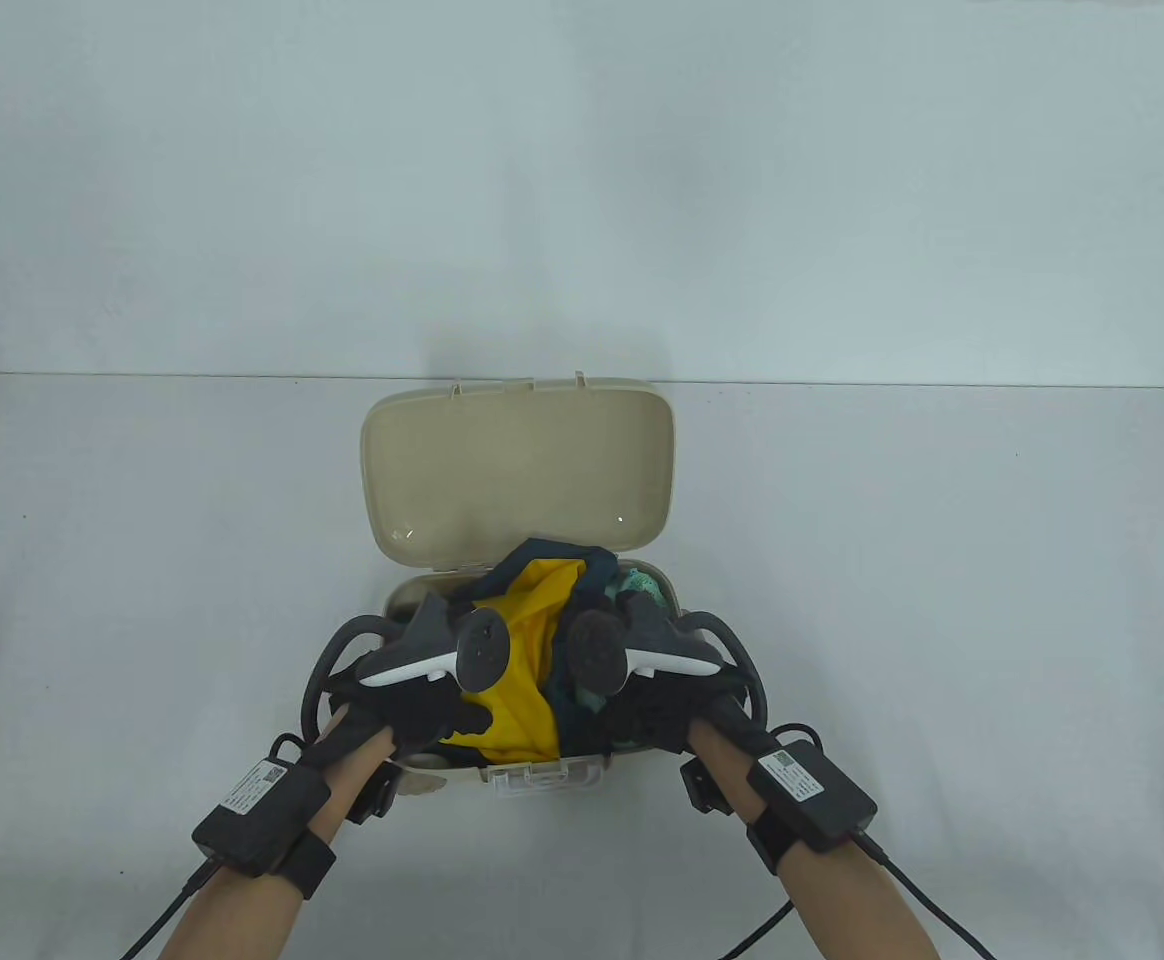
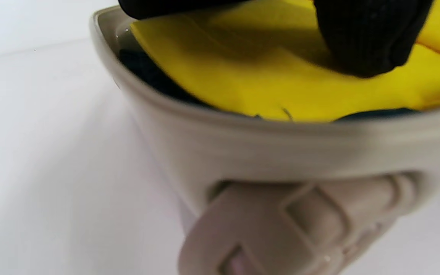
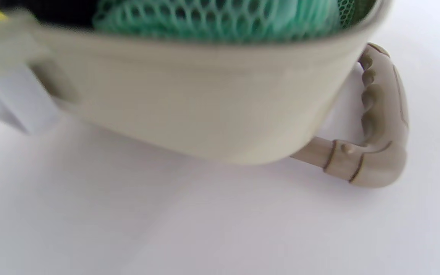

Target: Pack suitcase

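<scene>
Your left hand (image 1: 412, 705) presses its fingers (image 2: 369, 38) on the yellow cloth (image 1: 522, 660) in the case (image 1: 542, 775) near the table (image 1: 942, 600) edge; your right hand (image 1: 657, 705) lies on dark clothes (image 1: 582, 570), grip unclear. Beyond, the lid (image 1: 517, 470) stands open.

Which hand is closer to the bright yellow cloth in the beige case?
Left. The left hand presses its fingers on the bright yellow cloth; the right hand sits beside it, over dark and green mesh fabric.
</scene>
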The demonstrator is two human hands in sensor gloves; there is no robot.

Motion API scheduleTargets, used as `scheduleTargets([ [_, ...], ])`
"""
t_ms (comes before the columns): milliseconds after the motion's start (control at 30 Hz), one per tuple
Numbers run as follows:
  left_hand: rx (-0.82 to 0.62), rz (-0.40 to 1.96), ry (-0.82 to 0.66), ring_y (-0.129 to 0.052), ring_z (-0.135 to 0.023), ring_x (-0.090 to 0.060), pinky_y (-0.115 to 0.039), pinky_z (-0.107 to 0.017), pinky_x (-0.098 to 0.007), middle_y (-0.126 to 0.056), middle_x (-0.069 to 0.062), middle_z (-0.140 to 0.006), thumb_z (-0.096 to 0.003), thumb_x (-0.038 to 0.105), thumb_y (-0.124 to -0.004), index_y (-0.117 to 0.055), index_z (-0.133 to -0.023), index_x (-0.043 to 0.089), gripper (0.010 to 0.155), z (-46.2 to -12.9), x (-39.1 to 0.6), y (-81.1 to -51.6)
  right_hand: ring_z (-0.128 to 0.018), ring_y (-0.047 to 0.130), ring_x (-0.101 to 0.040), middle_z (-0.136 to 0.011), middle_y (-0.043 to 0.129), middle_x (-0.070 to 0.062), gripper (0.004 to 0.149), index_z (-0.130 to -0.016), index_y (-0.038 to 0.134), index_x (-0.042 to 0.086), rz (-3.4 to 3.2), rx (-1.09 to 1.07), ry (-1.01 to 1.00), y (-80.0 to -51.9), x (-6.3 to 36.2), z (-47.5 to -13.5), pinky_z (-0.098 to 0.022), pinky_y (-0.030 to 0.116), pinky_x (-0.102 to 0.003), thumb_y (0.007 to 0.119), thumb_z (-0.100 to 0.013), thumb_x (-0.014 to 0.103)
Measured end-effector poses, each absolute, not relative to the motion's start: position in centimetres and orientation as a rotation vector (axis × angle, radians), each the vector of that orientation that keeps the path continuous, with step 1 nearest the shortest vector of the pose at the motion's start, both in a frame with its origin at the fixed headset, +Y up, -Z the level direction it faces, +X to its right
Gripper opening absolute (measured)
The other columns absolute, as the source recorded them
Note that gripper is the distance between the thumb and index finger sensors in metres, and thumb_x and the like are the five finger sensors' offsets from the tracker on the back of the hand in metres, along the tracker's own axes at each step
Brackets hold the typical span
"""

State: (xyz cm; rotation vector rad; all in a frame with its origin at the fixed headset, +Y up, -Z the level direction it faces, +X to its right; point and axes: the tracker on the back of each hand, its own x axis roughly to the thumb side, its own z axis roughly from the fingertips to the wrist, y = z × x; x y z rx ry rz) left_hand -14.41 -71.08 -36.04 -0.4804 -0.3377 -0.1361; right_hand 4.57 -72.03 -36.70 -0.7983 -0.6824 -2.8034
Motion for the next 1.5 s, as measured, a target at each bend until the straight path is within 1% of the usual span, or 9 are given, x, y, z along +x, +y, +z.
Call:
scheduleTargets([
  [100, -0.473, -0.152, -0.336, -0.037, -0.113, -0.036, -0.046, -0.082, -0.048, -0.024, -0.01, -0.12, -0.0423, 0.053, -0.076, -0.018, -0.112, 0.023, 0.095, -36.0, -14.3, -71.2, -0.109, 0.01, -0.051, -0.117, -0.003, -0.013, 0.11, -0.108, -0.003, 0.02, -2.78, -0.771, -0.594, -73.1, 4.2, -36.5, -0.08, 0.034, -0.063, 0.07, -0.04, 0.066],
  [200, -0.454, -0.139, -0.325, -0.038, -0.113, -0.036, -0.046, -0.082, -0.048, -0.025, -0.01, -0.12, -0.042, 0.052, -0.076, -0.019, -0.111, 0.024, 0.094, -35.9, -14.3, -71.3, -0.108, 0.008, -0.05, -0.117, -0.003, -0.009, 0.109, -0.108, -0.001, 0.023, -2.876, -0.77, -0.656, -73.1, 4.6, -36.8, -0.08, 0.033, -0.062, 0.073, -0.04, 0.064],
  [333, -0.443, -0.092, -0.324, -0.039, -0.113, -0.036, -0.046, -0.082, -0.048, -0.026, -0.009, -0.12, -0.042, 0.053, -0.076, -0.021, -0.112, 0.024, 0.094, -35.7, -14.8, -70.2, -0.109, 0.014, -0.051, -0.119, 0.002, -0.011, 0.106, -0.11, 0.005, 0.021, -2.941, -0.822, -0.795, -70.9, 5.2, -37.3, -0.08, 0.035, -0.062, 0.07, -0.041, 0.067],
  [500, -0.358, 0.037, -0.329, -0.042, -0.113, -0.037, -0.05, -0.081, -0.048, -0.029, -0.01, -0.121, -0.0435, 0.054, -0.075, -0.025, -0.113, 0.024, 0.091, -35.3, -15.4, -68.1, -0.112, 0.025, -0.049, -0.122, 0.017, -0.012, 0.102, -0.113, 0.015, 0.018, -3.182, -0.759, -0.611, -67.9, 6.9, -38.4, -0.08, 0.04, -0.061, 0.066, -0.041, 0.069],
  [800, -0.477, -0.056, -0.321, -0.037, -0.113, -0.037, -0.045, -0.082, -0.048, -0.024, -0.011, -0.12, -0.0416, 0.056, -0.075, -0.018, -0.112, 0.021, 0.097, -36.4, -14.2, -71.3, -0.109, 0.008, -0.048, -0.117, -0.003, -0.014, 0.112, -0.107, -0.004, 0.014, -3.122, -0.749, -0.755, -72.6, 5.0, -38.7, -0.08, 0.032, -0.062, 0.059, -0.038, 0.075],
  [1100, -0.457, -0.111, -0.32, -0.037, -0.113, -0.036, -0.045, -0.082, -0.047, -0.024, -0.01, -0.12, -0.0393, 0.058, -0.074, -0.018, -0.112, 0.022, 0.098, -36.4, -13.8, -71.9, -0.106, 0.002, -0.048, -0.114, -0.008, -0.014, 0.111, -0.105, -0.009, 0.012, -3.053, -0.7, -0.675, -73.6, 4.4, -38.4, -0.078, 0.027, -0.063, 0.055, -0.039, 0.076],
  [1300, -0.417, -0.029, -0.332, -0.041, -0.113, -0.036, -0.049, -0.082, -0.048, -0.027, -0.009, -0.12, -0.0406, 0.057, -0.074, -0.021, -0.112, 0.023, 0.095, -36.3, -15.1, -68.3, -0.109, 0.017, -0.05, -0.119, 0.008, -0.016, 0.107, -0.11, 0.004, 0.014, -3.181, -0.728, -0.672, -70.4, 5.6, -38.4, -0.078, 0.034, -0.062, 0.057, -0.039, 0.074],
  [1367, -0.33, 0.036, -0.328, -0.04, -0.113, -0.037, -0.049, -0.081, -0.049, -0.028, -0.009, -0.121, -0.042, 0.059, -0.07, -0.022, -0.113, 0.024, 0.092, -35.8, -16.2, -65.7, -0.11, 0.034, -0.05, -0.12, 0.021, -0.018, 0.101, -0.112, 0.015, 0.012, -3.276, -0.711, -0.576, -67.8, 6.8, -38.4, -0.077, 0.044, -0.06, 0.056, -0.042, 0.073],
  [1500, -0.169, 0.214, -0.265, -0.038, -0.114, -0.037, -0.047, -0.082, -0.05, -0.026, -0.009, -0.121, -0.0443, 0.061, -0.063, -0.02, -0.113, 0.025, 0.089, -35.8, -19.4, -61.9, -0.11, 0.039, -0.048, -0.12, 0.027, -0.018, 0.098, -0.113, 0.02, 0.012, -3.505, -0.71, -0.488, -63.8, 9.2, -39.1, -0.077, 0.048, -0.058, 0.055, -0.044, 0.072],
])
